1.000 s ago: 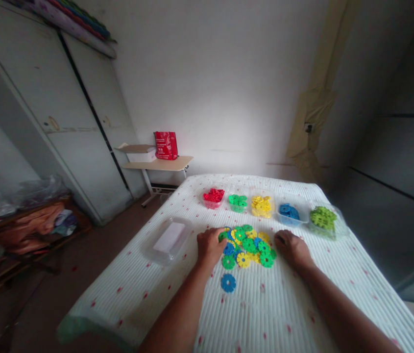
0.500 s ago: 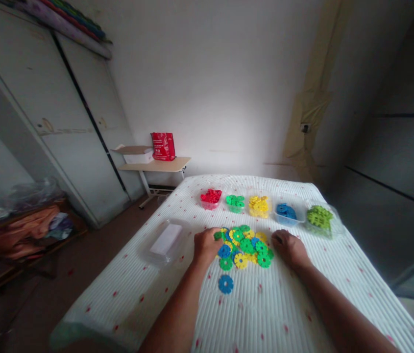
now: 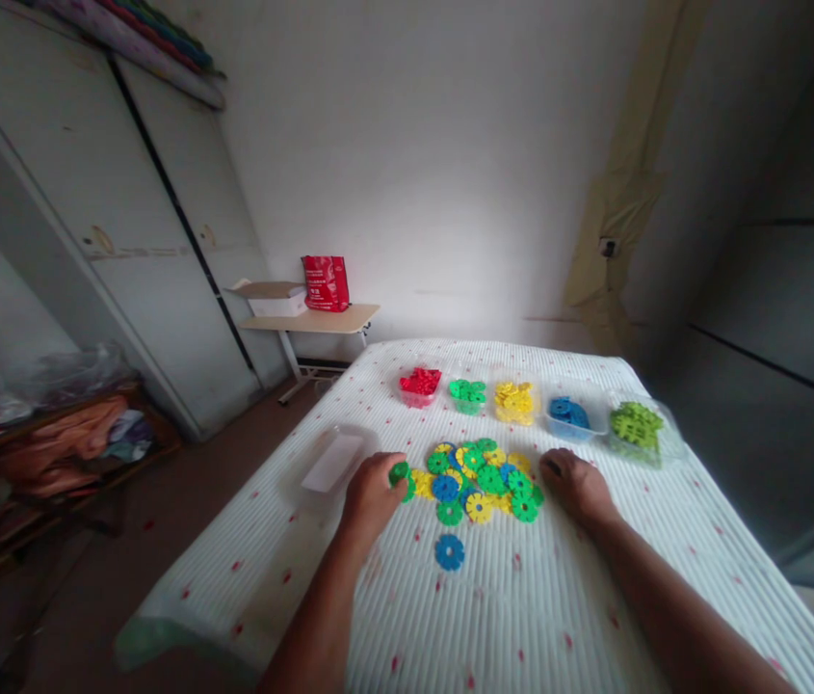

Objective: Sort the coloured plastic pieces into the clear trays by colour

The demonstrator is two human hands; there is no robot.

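My left hand [image 3: 369,493] pinches a dark green notched plastic disc [image 3: 399,472] at the left of a loose pile. Another green disc shows just under its fingertips, beside a yellow disc [image 3: 422,483]. Green, yellow and blue discs overlap in the pile [image 3: 491,479]. One blue disc [image 3: 449,552] lies alone on the near side. At the pile's right edge my right hand [image 3: 578,484] rests with curled fingers; whatever they may hold is hidden.
Clear tubs along the far side hold red [image 3: 420,382], green [image 3: 467,395], yellow [image 3: 514,401], blue [image 3: 569,414] and light green pieces [image 3: 636,426]. A clear container [image 3: 330,465] with a pale flat piece sits left. A patterned cloth [image 3: 522,617] covers the table.
My left hand has moved left and toward me, away from the pile, with the green disc in its fingers. A yellow disc now shows beside it. My right hand stays by the pile.
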